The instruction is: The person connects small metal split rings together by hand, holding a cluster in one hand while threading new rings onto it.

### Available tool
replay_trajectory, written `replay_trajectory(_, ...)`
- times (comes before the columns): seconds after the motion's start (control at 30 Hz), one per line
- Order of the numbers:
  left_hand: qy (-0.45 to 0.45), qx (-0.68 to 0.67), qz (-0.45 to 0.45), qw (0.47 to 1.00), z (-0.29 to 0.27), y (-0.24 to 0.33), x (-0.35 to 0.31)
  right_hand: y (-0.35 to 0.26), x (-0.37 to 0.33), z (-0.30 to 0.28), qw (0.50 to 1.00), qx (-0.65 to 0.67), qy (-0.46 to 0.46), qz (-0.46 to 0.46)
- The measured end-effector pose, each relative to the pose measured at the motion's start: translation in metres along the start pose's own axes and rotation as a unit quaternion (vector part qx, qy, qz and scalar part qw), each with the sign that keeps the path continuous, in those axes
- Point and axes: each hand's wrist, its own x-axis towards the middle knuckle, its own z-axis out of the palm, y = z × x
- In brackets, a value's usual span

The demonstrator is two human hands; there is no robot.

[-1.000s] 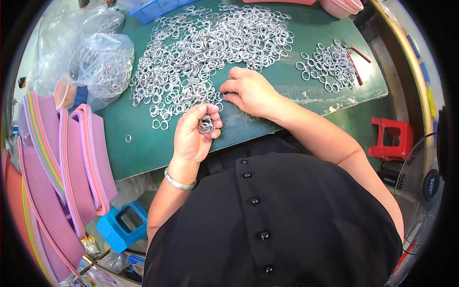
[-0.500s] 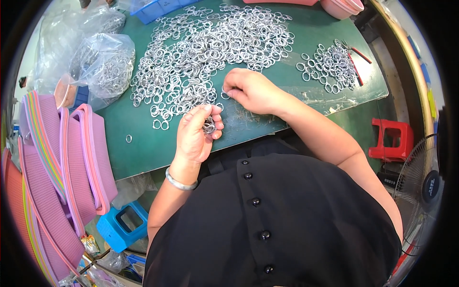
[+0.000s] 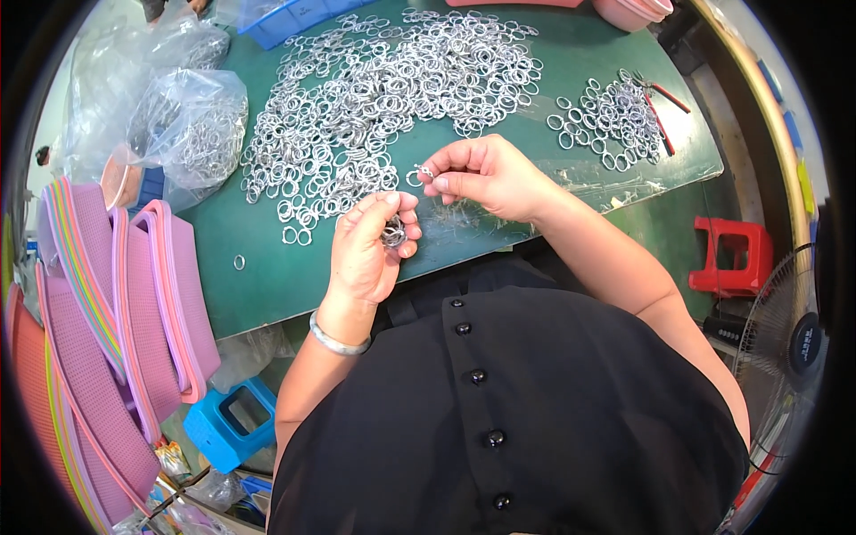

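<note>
Several silvery metal rings (image 3: pixel 393 234) are gathered in my left hand (image 3: pixel 364 245), its fingers curled round them over the near part of the table. To its upper right, my right hand (image 3: pixel 490 176) pinches a ring (image 3: pixel 425 170) between thumb and fingertips. A second ring (image 3: pixel 413 179) shows right beside that pinch; whether the two touch, I cannot tell. Just beyond both hands spreads a big heap of the same kind of rings (image 3: pixel 383 98), thinning out toward my left hand.
At the right lies a smaller ring pile (image 3: pixel 624 125) with red-handled pliers (image 3: pixel 658 125). A stray ring (image 3: pixel 239 262) rests on the green table (image 3: pixel 267 285). Clear bags of rings (image 3: pixel 201 134) and pink-purple baskets (image 3: pixel 169 294) stand left. A blue crate (image 3: pixel 290 22) sits at the far edge.
My right hand has drawn back slightly to the right, its fingertips opening out more to view with a ring between them. My left hand has stayed almost in place, still holding its rings.
</note>
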Motion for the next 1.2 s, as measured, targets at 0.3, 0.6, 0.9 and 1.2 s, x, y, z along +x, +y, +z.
replay_trajectory(0.3, 0.000, 0.008, 0.037, 0.999, 0.010, 0.000, 0.000, -0.004, -0.009, 0.011, 0.942, -0.271, 0.031, -0.194)
replay_trajectory(0.6, 0.010, 0.059, 0.091, 0.994, 0.014, -0.005, -0.002, -0.002, -0.010, 0.015, 0.854, -0.394, 0.076, -0.330)
replay_trajectory(0.9, 0.018, 0.048, 0.104, 0.993, 0.007, -0.008, 0.006, 0.001, -0.013, 0.015, 0.877, -0.358, 0.122, -0.297)
replay_trajectory(1.2, -0.007, 0.040, 0.079, 0.996, 0.002, -0.007, 0.005, 0.008, -0.005, 0.007, 0.872, -0.393, 0.128, -0.264)
